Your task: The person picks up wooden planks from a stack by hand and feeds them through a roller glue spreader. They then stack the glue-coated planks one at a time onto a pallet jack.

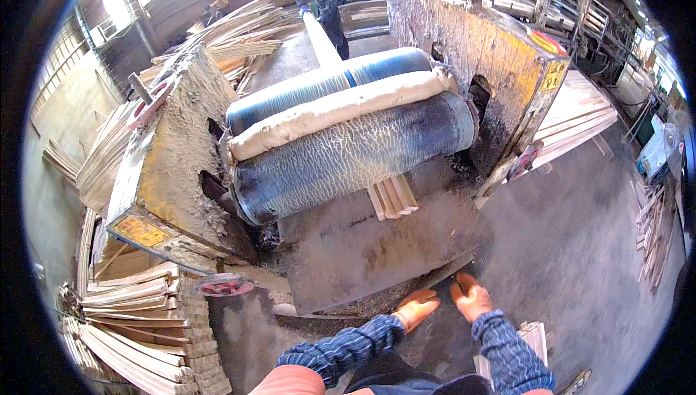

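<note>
My left hand [418, 309] and my right hand [471, 295], both in orange gloves, are held close together but apart, just off the near edge of a dirty metal plate [348, 272]. Their fingers are stretched out, and nothing shows in either hand. Beyond the plate stands a roller machine with a large dark front roller [355, 155], its surface streaked with pale residue. A thick cream-coloured roll [341, 113] lies along the top, against a blue-grey rear roller [290, 101]. Several thin wood strips [394, 198] stick out toward me from under the front roller.
Crusted yellow side frames [174, 148] flank the rollers. Across the machine a person in a dark apron [330, 14] holds a long pale strip [320, 41] reaching the rear roller. Wood strips are stacked at lower left [138, 322] and right [576, 112]; more wood [534, 340] lies beside my right forearm.
</note>
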